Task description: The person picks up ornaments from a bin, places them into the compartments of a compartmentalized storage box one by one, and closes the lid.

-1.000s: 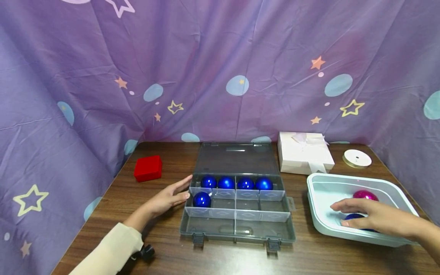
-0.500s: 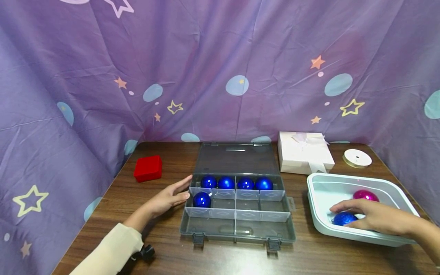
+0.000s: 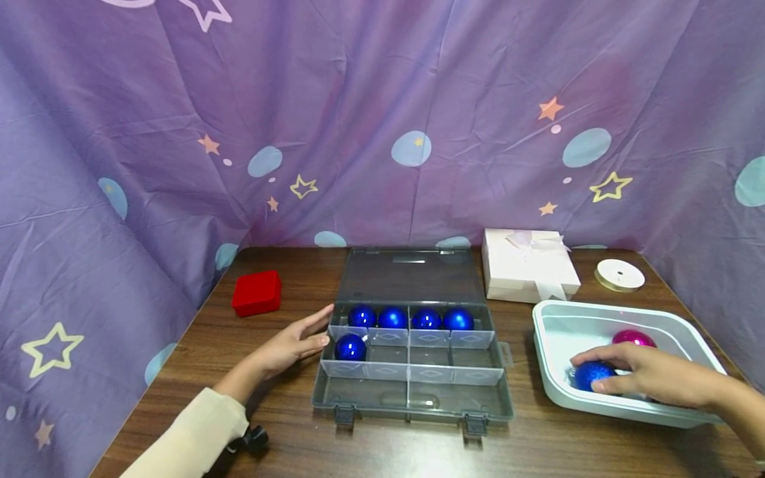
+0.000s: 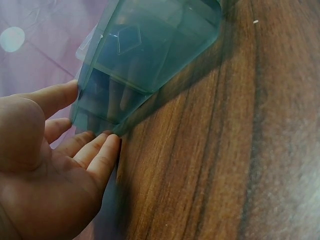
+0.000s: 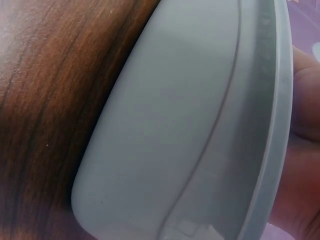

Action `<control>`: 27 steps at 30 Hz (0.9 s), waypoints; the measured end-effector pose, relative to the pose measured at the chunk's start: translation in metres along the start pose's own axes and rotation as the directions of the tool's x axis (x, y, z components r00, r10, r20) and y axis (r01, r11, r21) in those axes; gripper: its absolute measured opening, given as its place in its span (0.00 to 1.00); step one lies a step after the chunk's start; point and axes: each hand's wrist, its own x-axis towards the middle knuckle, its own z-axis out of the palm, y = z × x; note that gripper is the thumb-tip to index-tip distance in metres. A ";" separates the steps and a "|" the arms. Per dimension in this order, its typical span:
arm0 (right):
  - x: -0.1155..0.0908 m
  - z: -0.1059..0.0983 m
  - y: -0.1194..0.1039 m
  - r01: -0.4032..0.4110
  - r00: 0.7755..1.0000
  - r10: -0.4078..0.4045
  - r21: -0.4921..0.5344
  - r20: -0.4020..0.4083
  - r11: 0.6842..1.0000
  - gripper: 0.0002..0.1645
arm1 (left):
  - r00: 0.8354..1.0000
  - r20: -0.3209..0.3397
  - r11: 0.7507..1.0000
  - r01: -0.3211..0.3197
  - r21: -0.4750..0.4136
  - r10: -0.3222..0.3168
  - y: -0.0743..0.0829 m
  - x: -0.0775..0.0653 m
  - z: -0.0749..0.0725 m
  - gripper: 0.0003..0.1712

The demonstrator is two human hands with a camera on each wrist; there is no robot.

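In the head view, my right hand (image 3: 663, 377) reaches into the pale blue plastic tub (image 3: 552, 392) and holds a glittery blue bauble (image 3: 590, 376), thumb in front and fingers over the top. A shiny pink bauble (image 3: 635, 338) lies behind that hand. The tub's wall hides most of the hand in the right wrist view. My left hand (image 3: 288, 348) touches the left side of a grey see-through divider box (image 3: 412, 419) with its fingers extended. Several blue baubles (image 3: 392, 318) fill the box's back row, and one more blue bauble (image 3: 350, 347) sits at the left of the middle row.
The box's lid (image 3: 412, 275) lies folded back behind it. A white gift box (image 3: 528, 262) with a ribbon bow and a ribbon spool (image 3: 619, 275) stand at the back right. At the left is a red box (image 3: 257, 293). A purple star-printed cloth (image 3: 370, 99) hangs behind the table.
The right hand has closed its fingers and thumb on the glittery blue bauble, which has shifted left and shows more now. The left hand has stayed at the divider box.
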 end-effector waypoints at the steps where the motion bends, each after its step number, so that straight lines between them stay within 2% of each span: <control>1: 0.001 0.000 0.000 0.006 1.000 -0.006 0.009 -0.004 1.000 0.21 | 1.000 0.000 1.000 -0.001 0.000 0.001 0.000 0.000 0.000 0.44; 9: 0.006 -0.006 -0.009 -0.021 1.000 0.022 0.126 -0.006 0.992 0.22 | 1.000 0.001 1.000 0.002 -0.005 -0.002 0.000 0.000 0.000 0.44; 11: 0.007 -0.007 -0.012 0.000 1.000 0.003 0.148 -0.020 0.989 0.23 | 1.000 0.001 1.000 0.003 -0.005 -0.003 0.000 0.000 0.000 0.44; 14: 0.009 -0.012 -0.016 0.029 0.999 -0.022 0.161 -0.044 0.986 0.23 | 1.000 0.000 1.000 0.003 -0.004 -0.003 0.000 0.000 0.000 0.44; 17: 0.010 -0.017 -0.023 0.023 0.998 -0.013 0.143 -0.068 0.990 0.24 | 1.000 0.000 1.000 0.002 -0.003 -0.002 -0.001 0.001 0.000 0.44; 20: 0.011 -0.022 -0.033 -0.053 0.993 0.066 0.124 -0.101 0.991 0.24 | 1.000 0.005 1.000 -0.002 -0.005 0.002 -0.003 0.002 -0.001 0.44; 24: 0.012 -0.029 -0.050 -0.152 0.974 0.172 0.137 -0.148 0.979 0.24 | 1.000 0.010 1.000 -0.007 -0.011 0.007 -0.003 0.002 -0.001 0.44; 27: 0.015 -0.034 -0.062 -0.151 0.967 0.179 0.158 -0.181 0.976 0.24 | 1.000 0.008 1.000 -0.002 -0.014 0.002 -0.002 0.002 -0.001 0.44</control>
